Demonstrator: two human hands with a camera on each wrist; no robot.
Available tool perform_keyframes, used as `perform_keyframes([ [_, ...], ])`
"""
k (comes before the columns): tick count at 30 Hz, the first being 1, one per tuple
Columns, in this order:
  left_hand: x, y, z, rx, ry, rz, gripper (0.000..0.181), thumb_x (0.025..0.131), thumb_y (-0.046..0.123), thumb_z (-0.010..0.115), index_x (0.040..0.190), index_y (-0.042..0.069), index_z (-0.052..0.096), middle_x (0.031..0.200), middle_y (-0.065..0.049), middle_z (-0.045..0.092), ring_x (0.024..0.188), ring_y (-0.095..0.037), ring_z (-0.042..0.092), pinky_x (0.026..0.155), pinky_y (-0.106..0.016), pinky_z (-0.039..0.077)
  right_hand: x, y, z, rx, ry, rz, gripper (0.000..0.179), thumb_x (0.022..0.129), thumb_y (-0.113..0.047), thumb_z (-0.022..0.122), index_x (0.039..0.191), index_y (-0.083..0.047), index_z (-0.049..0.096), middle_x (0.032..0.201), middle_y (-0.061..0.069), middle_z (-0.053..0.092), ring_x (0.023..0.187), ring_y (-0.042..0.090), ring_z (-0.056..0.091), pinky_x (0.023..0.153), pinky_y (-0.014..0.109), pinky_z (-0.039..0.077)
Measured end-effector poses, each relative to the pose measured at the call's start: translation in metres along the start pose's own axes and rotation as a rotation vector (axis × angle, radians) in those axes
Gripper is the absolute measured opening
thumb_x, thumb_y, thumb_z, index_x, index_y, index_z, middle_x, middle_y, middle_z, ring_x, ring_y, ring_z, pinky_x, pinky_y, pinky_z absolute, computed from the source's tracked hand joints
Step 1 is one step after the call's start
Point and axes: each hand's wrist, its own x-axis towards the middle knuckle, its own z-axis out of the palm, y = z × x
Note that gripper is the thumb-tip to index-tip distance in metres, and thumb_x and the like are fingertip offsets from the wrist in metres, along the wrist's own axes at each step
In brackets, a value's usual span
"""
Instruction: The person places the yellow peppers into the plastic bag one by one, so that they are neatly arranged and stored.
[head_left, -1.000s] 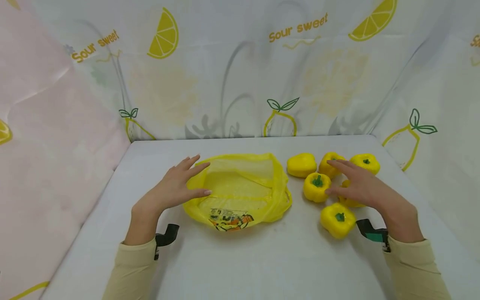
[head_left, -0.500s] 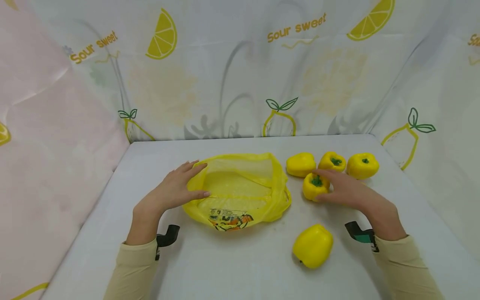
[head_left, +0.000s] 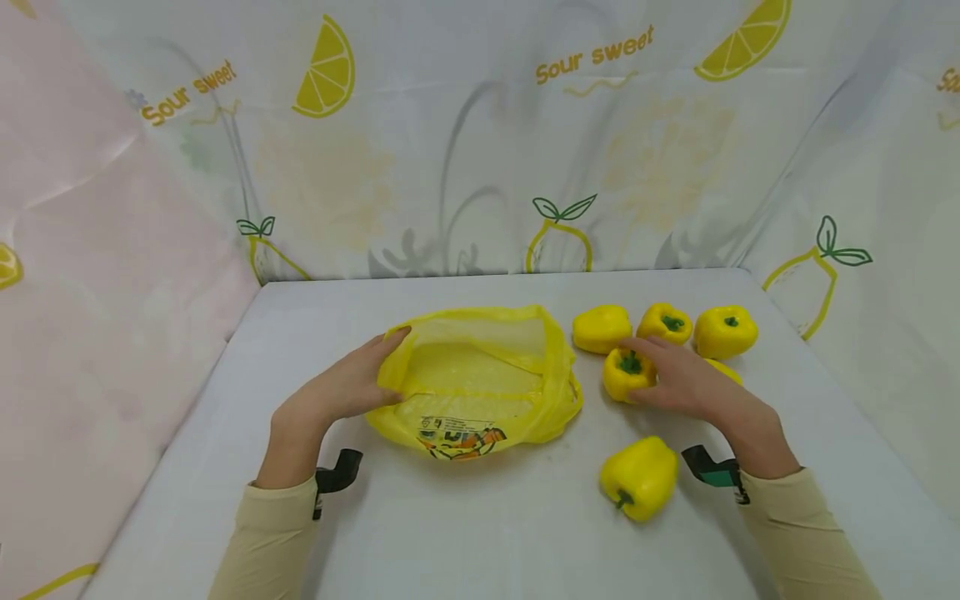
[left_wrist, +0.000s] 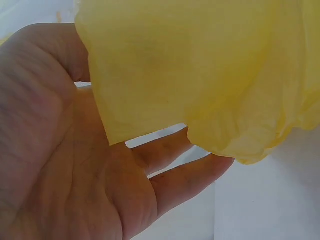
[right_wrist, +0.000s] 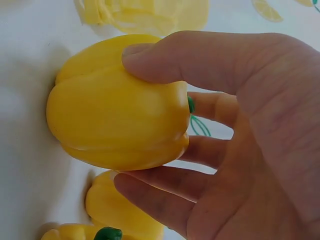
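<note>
A thin yellow plastic bag (head_left: pixel 480 367) lies with its mouth held wide, a cartoon print at its front. At its left edge is my left hand (head_left: pixel 341 387), thumb and fingers spread against the side; in the left wrist view the film covers part of the fingers, which stay fairly straight. My right hand (head_left: pixel 686 379) grips a yellow bell pepper (right_wrist: pixel 120 110) with a green stem, thumb on one side and fingers on the other. Close beside that one are other yellow bell peppers, including one on its side (head_left: pixel 602 329) at the back.
Two more peppers stand at the back right, one (head_left: pixel 665 322) beside another (head_left: pixel 726 332). A further pepper (head_left: pixel 726 371) is mostly hidden by the right hand. Nearer the front lies a pepper (head_left: pixel 639 479) on its side. Printed cloth walls (head_left: pixel 480 167) border the white table (head_left: pixel 480 542).
My right hand has moved left and taken hold of a pepper. The front pepper has rolled forward and left, then slightly back. My left hand has shifted right against the bag.
</note>
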Motion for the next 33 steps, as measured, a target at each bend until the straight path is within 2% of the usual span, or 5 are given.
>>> perform_keyframes([
  [7, 0.001, 0.0, 0.001, -0.024, 0.036, 0.052, 0.089, 0.08, 0.003, 0.062, 0.159, 0.009, 0.02, 0.163, -0.014, 0.026, 0.15, -0.034, 0.027, 0.12, -0.056, 0.026, -0.003, -0.003, -0.003, 0.0, 0.014, -0.013, 0.067, 0.085, -0.026, 0.073, 0.145, -0.011, 0.048, 0.145, 0.022, 0.049, 0.122, 0.037, 0.053, 0.104, 0.061, 0.043],
  [12, 0.002, 0.001, 0.003, -0.033, 0.058, 0.075, 0.09, 0.074, -0.004, 0.053, 0.158, 0.01, 0.022, 0.162, -0.011, 0.029, 0.148, -0.031, 0.03, 0.119, -0.055, 0.028, -0.008, -0.01, -0.01, -0.003, 0.065, -0.037, 0.065, 0.083, -0.02, 0.071, 0.144, -0.011, 0.048, 0.14, 0.018, 0.052, 0.109, 0.031, 0.057, 0.099, 0.055, 0.048],
  [17, 0.002, 0.003, 0.003, -0.039, 0.055, 0.066, 0.094, 0.072, -0.008, 0.046, 0.159, 0.01, 0.018, 0.165, -0.011, 0.024, 0.151, -0.032, 0.024, 0.121, -0.055, 0.024, -0.008, -0.016, -0.011, -0.025, 0.133, -0.074, 0.065, 0.083, -0.019, 0.072, 0.143, -0.013, 0.049, 0.133, 0.011, 0.055, 0.098, 0.025, 0.057, 0.091, 0.046, 0.051],
  [25, 0.002, 0.007, 0.005, -0.041, 0.045, 0.043, 0.095, 0.072, -0.009, 0.044, 0.16, 0.012, 0.014, 0.165, -0.012, 0.022, 0.151, -0.032, 0.024, 0.122, -0.055, 0.024, -0.006, -0.038, -0.014, 0.03, 0.204, -0.143, 0.063, 0.082, -0.018, 0.073, 0.141, -0.015, 0.05, 0.134, 0.006, 0.056, 0.11, 0.023, 0.056, 0.097, 0.048, 0.05],
  [33, 0.003, 0.012, 0.008, -0.036, 0.009, -0.016, 0.093, 0.079, -0.006, 0.043, 0.161, 0.013, 0.006, 0.168, -0.014, 0.012, 0.155, -0.035, 0.013, 0.123, -0.057, 0.016, -0.004, -0.061, -0.011, 0.053, 0.242, -0.216, 0.063, 0.083, -0.022, 0.076, 0.141, -0.019, 0.052, 0.138, 0.001, 0.055, 0.112, 0.021, 0.058, 0.095, 0.045, 0.054],
])
